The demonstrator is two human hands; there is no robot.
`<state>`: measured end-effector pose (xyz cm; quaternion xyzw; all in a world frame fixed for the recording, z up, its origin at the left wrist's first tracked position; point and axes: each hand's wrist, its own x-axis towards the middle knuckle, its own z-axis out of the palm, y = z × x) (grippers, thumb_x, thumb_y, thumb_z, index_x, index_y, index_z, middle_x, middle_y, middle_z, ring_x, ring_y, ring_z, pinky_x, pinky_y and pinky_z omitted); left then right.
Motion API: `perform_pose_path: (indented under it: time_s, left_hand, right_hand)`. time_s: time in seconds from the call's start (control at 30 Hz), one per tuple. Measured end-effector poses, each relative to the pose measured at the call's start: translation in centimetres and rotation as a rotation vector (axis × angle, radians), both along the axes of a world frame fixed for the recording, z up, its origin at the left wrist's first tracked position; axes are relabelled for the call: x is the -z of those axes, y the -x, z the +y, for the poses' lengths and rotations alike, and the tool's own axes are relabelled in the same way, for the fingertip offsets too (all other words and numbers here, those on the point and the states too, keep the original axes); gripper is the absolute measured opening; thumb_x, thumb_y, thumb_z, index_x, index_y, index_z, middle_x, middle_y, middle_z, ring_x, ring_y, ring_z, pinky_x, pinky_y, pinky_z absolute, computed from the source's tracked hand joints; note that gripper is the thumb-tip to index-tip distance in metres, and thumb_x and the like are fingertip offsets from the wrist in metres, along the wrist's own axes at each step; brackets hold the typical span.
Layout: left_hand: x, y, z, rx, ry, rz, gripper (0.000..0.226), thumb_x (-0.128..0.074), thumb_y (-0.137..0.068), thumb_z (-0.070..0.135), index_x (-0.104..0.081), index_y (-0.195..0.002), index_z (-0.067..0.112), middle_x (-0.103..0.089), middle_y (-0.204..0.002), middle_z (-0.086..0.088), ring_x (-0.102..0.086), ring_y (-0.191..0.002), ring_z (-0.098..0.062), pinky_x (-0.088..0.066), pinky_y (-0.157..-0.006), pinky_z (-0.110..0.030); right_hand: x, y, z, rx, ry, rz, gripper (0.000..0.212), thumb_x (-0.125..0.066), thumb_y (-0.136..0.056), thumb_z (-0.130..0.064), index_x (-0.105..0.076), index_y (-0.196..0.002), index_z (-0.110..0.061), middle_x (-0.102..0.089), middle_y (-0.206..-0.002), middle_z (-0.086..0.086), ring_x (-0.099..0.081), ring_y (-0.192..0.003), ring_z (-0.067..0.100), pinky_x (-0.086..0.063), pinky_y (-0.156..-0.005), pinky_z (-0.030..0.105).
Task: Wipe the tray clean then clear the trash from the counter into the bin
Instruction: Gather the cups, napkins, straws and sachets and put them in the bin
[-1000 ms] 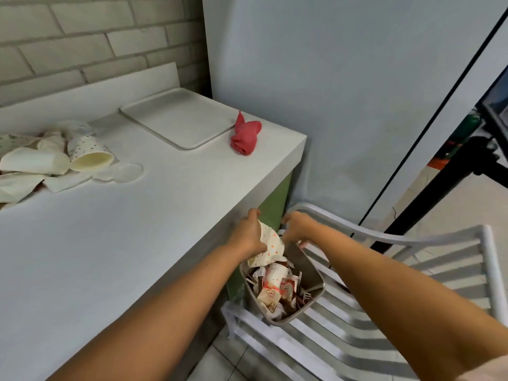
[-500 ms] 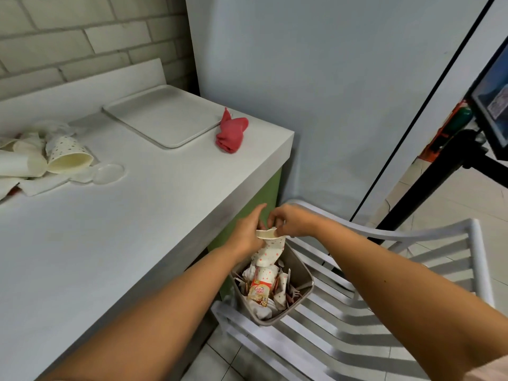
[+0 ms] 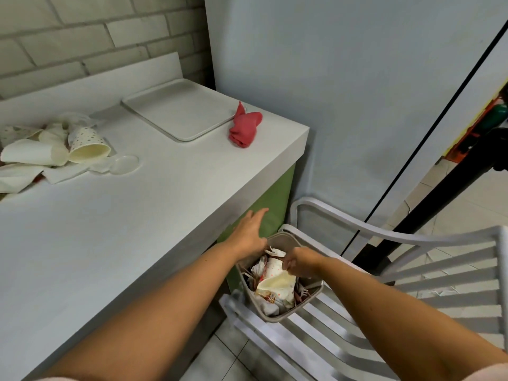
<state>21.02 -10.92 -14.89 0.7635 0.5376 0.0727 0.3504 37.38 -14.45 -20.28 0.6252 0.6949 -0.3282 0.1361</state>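
Pale bench (image 3: pixel 137 229) along brick wall (image 3: pixel 82 37), blue-grey panel at the end. Bare tray (image 3: pixel 178 108) at far corner, red cloth (image 3: pixel 244 127) at its right corner. Small grey bin (image 3: pixel 277 318) on white slatted chair (image 3: pixel 343 222), just beside bench end, below bench top, nearly full.

Step in hand, by judgement: packing a crushed dotted paper cup (image 3: pixel 277 284) down into bin. Of the hands: right hand (image 3: pixel 299 261) with fingers curled, pinching cup's upper edge, knuckles over bin's far rim; left hand (image 3: pixel 251 233) empty, fingers straight and spread, wrist over bin's near rim, fingertips toward green bench side.

To do well: press cup flat and low, to leave room. Steady bin with free hand, since perched on slats and liable to tip. Next: heap of paper cups (image 3: pixel 82 147) and clear lid (image 3: pixel 125 164) at left of bench.
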Motion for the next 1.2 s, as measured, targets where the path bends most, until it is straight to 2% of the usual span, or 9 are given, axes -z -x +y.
perform_pose_path:
  time_s: [0.17, 0.3, 0.4, 0.6, 0.67, 0.77, 0.97, 1.07, 1.2]
  left_hand:
    - [-0.8, 0.8, -0.2, 0.024, -0.064, 0.016, 0.064, -0.059, -0.087, 0.013, -0.031, -0.143, 0.022, -0.033, -0.144, -0.007, -0.038, -0.131, -0.021, -0.035, -0.104, -0.026]
    - [-1.7, 1.7, 0.2, -0.001, -0.133, -0.042, 0.036, -0.057, -0.089, 0.016, -0.053, -0.125, 0.011, -0.053, -0.124, -0.008, -0.054, -0.101, -0.016, -0.041, -0.087, -0.022]
    - [-3.1, 3.1, 0.5, -0.070, -0.201, -0.112, 0.019, -0.055, -0.092, 0.018, -0.065, -0.105, 0.009, -0.066, -0.102, -0.004, -0.054, -0.082, -0.011, -0.041, -0.073, -0.021]
    - [-6.3, 8.3, 1.4, -0.235, -0.392, -0.131, 0.029, -0.052, -0.093, 0.030, -0.066, -0.082, 0.008, -0.064, -0.073, -0.004, -0.055, -0.069, -0.018, -0.038, -0.063, -0.026]
    - [-7.2, 10.4, 1.6, -0.292, -0.420, -0.117, 0.032, -0.051, -0.094, 0.032, -0.064, -0.078, 0.007, -0.061, -0.069, -0.004, -0.055, -0.066, -0.019, -0.039, -0.062, -0.028]
    - [-8.0, 14.7, 2.0, -0.381, -0.444, -0.088, 0.035, -0.049, -0.094, 0.032, -0.055, -0.069, 0.009, -0.054, -0.064, -0.002, -0.050, -0.063, -0.021, -0.036, -0.059, -0.027]
    - [-8.8, 24.5, 2.2, -0.541, -0.452, 0.034, 0.032, -0.049, -0.094, 0.032, -0.059, -0.077, 0.007, -0.050, -0.084, -0.004, -0.052, -0.077, -0.020, -0.037, -0.066, -0.027]
    - [-8.7, 30.1, 2.2, -0.603, -0.432, 0.069, 0.027, -0.053, -0.092, 0.032, -0.065, -0.092, 0.007, -0.053, -0.103, -0.008, -0.055, -0.096, -0.023, -0.045, -0.081, -0.031]
    - [-8.4, 36.7, 1.9, -0.696, -0.399, 0.145, 0.023, -0.055, -0.091, 0.032, -0.063, -0.100, 0.012, -0.048, -0.119, -0.010, -0.047, -0.113, -0.026, -0.042, -0.096, -0.037]
  right_hand:
    - [-1.8, 0.5, 0.7, -0.033, 0.174, -0.070, 0.032, -0.056, -0.092, -0.011, -0.059, -0.124, -0.014, -0.060, -0.090, 0.005, -0.050, -0.060, 0.008, -0.041, -0.050, 0.014]
    - [-4.6, 1.8, 3.0, -0.021, 0.138, -0.077, 0.031, -0.054, -0.091, -0.011, -0.060, -0.122, -0.012, -0.065, -0.098, 0.014, -0.053, -0.062, 0.012, -0.044, -0.053, 0.020]
    - [-7.5, 3.9, 4.6, -0.043, 0.150, -0.076, 0.028, -0.054, -0.091, -0.008, -0.060, -0.119, -0.009, -0.058, -0.078, 0.006, -0.050, -0.056, 0.012, -0.044, -0.053, 0.021]
    - [-14.3, 10.5, 7.7, -0.172, 0.096, -0.180, 0.016, -0.059, -0.089, -0.018, -0.064, -0.094, -0.004, -0.056, -0.045, 0.002, -0.042, -0.042, 0.013, -0.036, -0.047, 0.022]
    - [-16.4, 13.0, 8.3, -0.209, 0.046, -0.198, 0.013, -0.059, -0.088, -0.019, -0.061, -0.078, -0.011, -0.055, -0.047, 0.003, -0.039, -0.043, 0.014, -0.033, -0.048, 0.023]
    - [-19.0, 17.2, 8.9, -0.268, -0.042, -0.190, 0.014, -0.056, -0.090, -0.022, -0.061, -0.080, -0.013, -0.054, -0.056, 0.003, -0.039, -0.049, 0.014, -0.032, -0.050, 0.022]
    - [-20.1, 26.3, 9.4, -0.376, -0.146, -0.131, 0.014, -0.055, -0.091, -0.023, -0.057, -0.093, -0.010, -0.055, -0.065, 0.003, -0.044, -0.053, 0.014, -0.035, -0.053, 0.022]
    - [-20.3, 31.1, 9.8, -0.423, -0.138, -0.083, 0.021, -0.056, -0.090, -0.021, -0.063, -0.104, -0.007, -0.054, -0.070, 0.004, -0.046, -0.054, 0.013, -0.038, -0.052, 0.021]
    - [-20.5, 36.7, 10.1, -0.466, -0.140, -0.045, 0.031, -0.058, -0.091, -0.021, -0.059, -0.119, -0.008, -0.044, -0.061, 0.000, -0.043, -0.054, 0.011, -0.039, -0.054, 0.021]
